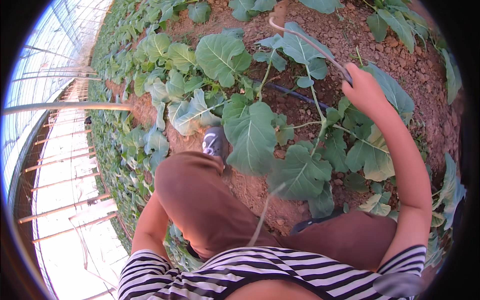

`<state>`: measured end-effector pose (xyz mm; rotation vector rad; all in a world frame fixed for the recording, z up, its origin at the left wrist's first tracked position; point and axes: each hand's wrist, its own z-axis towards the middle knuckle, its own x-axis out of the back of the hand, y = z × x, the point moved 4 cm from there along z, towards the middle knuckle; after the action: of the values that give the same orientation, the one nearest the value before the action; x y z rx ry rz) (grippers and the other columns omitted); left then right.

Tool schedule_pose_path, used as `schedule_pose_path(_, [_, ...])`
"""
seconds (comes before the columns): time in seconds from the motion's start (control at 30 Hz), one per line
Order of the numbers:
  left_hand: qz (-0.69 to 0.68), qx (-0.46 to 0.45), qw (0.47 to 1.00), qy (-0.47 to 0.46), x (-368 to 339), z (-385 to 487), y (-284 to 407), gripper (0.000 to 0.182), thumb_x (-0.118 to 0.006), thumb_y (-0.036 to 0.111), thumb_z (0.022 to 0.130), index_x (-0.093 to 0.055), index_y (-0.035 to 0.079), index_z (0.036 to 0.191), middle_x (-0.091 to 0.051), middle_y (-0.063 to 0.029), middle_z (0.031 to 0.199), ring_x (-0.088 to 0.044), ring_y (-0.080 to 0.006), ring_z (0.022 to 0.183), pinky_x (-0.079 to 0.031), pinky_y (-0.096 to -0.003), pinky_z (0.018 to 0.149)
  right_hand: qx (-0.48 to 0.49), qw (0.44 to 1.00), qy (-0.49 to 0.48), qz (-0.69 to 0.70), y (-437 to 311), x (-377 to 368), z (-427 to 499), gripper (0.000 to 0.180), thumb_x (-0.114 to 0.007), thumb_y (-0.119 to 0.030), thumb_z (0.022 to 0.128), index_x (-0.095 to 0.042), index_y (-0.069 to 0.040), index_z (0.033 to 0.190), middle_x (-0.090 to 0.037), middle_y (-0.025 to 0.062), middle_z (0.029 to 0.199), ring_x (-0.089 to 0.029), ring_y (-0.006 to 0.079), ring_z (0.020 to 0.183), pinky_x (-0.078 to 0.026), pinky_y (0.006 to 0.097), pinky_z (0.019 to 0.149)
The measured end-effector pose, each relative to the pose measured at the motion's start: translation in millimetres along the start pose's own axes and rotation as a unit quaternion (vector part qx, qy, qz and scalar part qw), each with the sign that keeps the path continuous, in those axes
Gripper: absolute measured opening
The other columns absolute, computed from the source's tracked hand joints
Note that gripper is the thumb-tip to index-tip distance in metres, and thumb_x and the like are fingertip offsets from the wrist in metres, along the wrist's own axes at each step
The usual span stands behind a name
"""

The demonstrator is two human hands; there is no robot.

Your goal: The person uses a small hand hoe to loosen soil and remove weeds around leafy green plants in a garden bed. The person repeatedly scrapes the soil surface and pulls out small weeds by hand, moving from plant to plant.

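My right hand (365,90) is closed around the handle of a hand hoe (307,40). Its thin metal neck bends away to the upper left, and a brownish blade (279,15) meets the soil there. Just below the hoe grows a brassica plant (318,129) with broad green leaves and pale stems. Another large brassica leaf (250,137) spreads before my left knee. My left forearm passes behind that knee, so my left hand is out of view.
A black drip hose (290,93) crosses the soil between the plants. Dense leafy rows (127,78) run along the left, beside a greenhouse wall with slats (63,159). A pole (71,106) slants in from the left. My shoe (215,142) rests among the leaves.
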<state>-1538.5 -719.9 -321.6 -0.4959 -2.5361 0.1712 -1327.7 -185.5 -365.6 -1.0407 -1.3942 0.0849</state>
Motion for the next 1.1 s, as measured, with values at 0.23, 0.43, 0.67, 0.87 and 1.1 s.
schedule_pose_path(0.23, [0.101,-0.528,0.801,0.263,102.2,131.9,126.3,0.023,-0.055,0.01,0.077,-0.06,0.003,0.099,-0.06,-0.0133,0.097,-0.057,-0.0315,0.09,-0.045,-0.0386,0.083,-0.046,0.998,0.04,0.02,-9.1,-7.8,-29.3,0.029,-0.051,-0.003,0.077,-0.048,-0.004,0.106,-0.047,0.0142,0.074,-0.046,0.0251,0.065,-0.041,0.0328,0.064])
schedule_pose_path(0.43, [0.373,-0.423,0.778,0.276,136.0,256.2,195.6,0.031,-0.051,0.01,0.076,-0.057,0.002,0.105,-0.055,-0.0155,0.11,-0.051,-0.0322,0.104,-0.043,-0.0384,0.087,-0.156,0.985,0.069,-0.01,-38.9,-27.7,-28.1,0.032,-0.052,-0.003,0.079,-0.049,-0.001,0.111,-0.05,0.009,0.081,-0.045,0.0145,0.071,-0.04,0.0256,0.068])
schedule_pose_path(0.67, [0.135,-0.392,0.867,0.278,148.9,331.2,198.3,0.024,-0.048,0.015,0.081,-0.063,0.009,0.099,-0.062,-0.0106,0.102,-0.059,-0.0289,0.094,-0.049,-0.0405,0.075,-0.257,0.964,0.065,0.015,-84.3,-70.2,-5.7,0.032,-0.052,-0.003,0.081,-0.049,-0.003,0.113,-0.039,-0.0019,0.074,-0.033,0.0059,0.061,-0.03,0.0209,0.053])
schedule_pose_path(0.87, [0.341,-0.411,0.832,0.146,174.2,295.2,165.9,0.014,-0.053,0.008,0.074,-0.066,0.006,0.078,-0.066,-0.0113,0.078,-0.065,-0.0282,0.075,-0.052,-0.0381,0.064,-0.322,0.937,0.099,0.088,-114.6,-95.6,8.4,0.035,-0.051,-0.001,0.084,-0.048,-0.003,0.118,-0.039,-0.0044,0.077,-0.034,0.0034,0.062,-0.029,0.0186,0.053])
schedule_pose_path(1.1, [0.007,-0.473,0.691,0.546,408.7,249.0,113.8,0.02,-0.054,0.021,0.085,-0.061,0.004,0.092,-0.061,-0.012,0.077,-0.058,-0.0278,0.069,-0.047,-0.0342,0.066,-0.361,0.919,0.134,0.088,-165.0,-81.2,14.8,0.031,-0.048,-0.011,0.089,-0.048,-0.004,0.119,-0.041,-0.0049,0.071,-0.033,0.0013,0.051,-0.027,0.0173,0.043])
